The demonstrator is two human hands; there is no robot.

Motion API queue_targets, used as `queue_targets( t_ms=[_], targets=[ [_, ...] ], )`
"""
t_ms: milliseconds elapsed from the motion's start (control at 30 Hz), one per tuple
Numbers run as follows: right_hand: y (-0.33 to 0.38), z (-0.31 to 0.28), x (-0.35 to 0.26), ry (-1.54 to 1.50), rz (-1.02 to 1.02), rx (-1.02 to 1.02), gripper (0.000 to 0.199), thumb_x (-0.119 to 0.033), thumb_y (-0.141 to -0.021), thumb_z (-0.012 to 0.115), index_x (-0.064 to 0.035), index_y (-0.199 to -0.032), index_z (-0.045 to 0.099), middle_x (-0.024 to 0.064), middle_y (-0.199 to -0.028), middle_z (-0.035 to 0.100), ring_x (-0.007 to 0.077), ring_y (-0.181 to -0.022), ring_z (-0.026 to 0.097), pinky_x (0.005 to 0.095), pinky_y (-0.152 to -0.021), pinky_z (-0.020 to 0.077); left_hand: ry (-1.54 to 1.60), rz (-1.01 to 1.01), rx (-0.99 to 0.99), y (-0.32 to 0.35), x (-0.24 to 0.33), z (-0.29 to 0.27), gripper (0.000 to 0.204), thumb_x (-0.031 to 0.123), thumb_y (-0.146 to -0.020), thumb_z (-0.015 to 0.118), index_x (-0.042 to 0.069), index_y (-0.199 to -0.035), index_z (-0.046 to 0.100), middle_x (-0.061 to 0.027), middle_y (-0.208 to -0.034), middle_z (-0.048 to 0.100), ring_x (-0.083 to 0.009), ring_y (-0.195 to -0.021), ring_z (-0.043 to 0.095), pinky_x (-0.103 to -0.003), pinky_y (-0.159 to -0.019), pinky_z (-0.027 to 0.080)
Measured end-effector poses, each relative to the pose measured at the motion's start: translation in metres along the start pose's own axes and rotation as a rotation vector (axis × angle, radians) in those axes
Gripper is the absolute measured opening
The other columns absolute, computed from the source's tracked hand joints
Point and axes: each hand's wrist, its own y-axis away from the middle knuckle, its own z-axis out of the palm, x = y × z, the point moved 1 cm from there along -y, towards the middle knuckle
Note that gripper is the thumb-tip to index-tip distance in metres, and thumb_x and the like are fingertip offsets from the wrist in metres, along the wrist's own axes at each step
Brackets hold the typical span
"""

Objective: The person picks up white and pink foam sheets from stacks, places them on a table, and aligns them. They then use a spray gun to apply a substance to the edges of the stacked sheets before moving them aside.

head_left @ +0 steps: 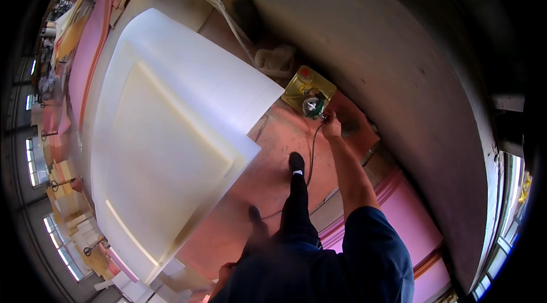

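Note:
My right hand (pixel 331 126), arm stretched out ahead, is closed on what looks like a spray gun (pixel 322 115) with a dark hose trailing down from it. Just past the fingers are a shiny round metal cup (pixel 310 104) and a green part, over a square yellow can (pixel 296 90) with a red cap. How cup and can join is too small to tell. Low beside my body, my left hand (pixel 227 270) shows only in part; its fingers are hidden. To the left lies a large white foam sheet (pixel 199 69) with a cream-tinted panel (pixel 165 138) on it.
The hose (pixel 313 158) runs over the reddish floor (pixel 279 132) near my dark shoe (pixel 296 162). A large grey-brown block or wall (pixel 364 29) rises on the right. Pink sheets (pixel 407 217) are stacked behind my right arm, with more pink sheets (pixel 85 69) at far left.

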Motion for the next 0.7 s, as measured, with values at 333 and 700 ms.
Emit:
queue_targets(
  t_ms=[333, 700],
  targets=[
    [0.001, -0.014, -0.010, 0.255, -0.007, -0.147, 0.072, -0.023, -0.070, 0.079, -0.0098, -0.133, 0.048, 0.0152, -0.119, 0.065, 0.0359, -0.111, 0.061, 0.0445, -0.092, 0.0504, 0.087, -0.047, 0.016, -0.010, -0.017, 0.020, 0.041, 0.038, -0.084, 0.067, 0.004, -0.108, 0.071, -0.0174, -0.103, 0.072, -0.0304, -0.101, 0.068, -0.038, -0.089, 0.053],
    [0.006, -0.035, -0.040, 0.367, -0.018, -0.260, 0.068, -0.026, -0.074, 0.076, -0.0112, -0.133, 0.048, 0.0168, -0.113, 0.066, 0.0371, -0.109, 0.061, 0.0460, -0.091, 0.0502, 0.427, -0.086, 0.105, 0.000, -0.013, 0.018, 0.034, 0.023, -0.084, 0.073, -0.005, -0.103, 0.068, -0.0154, -0.091, 0.073, -0.0207, -0.074, 0.072, -0.033, -0.074, 0.056]
  ],
)
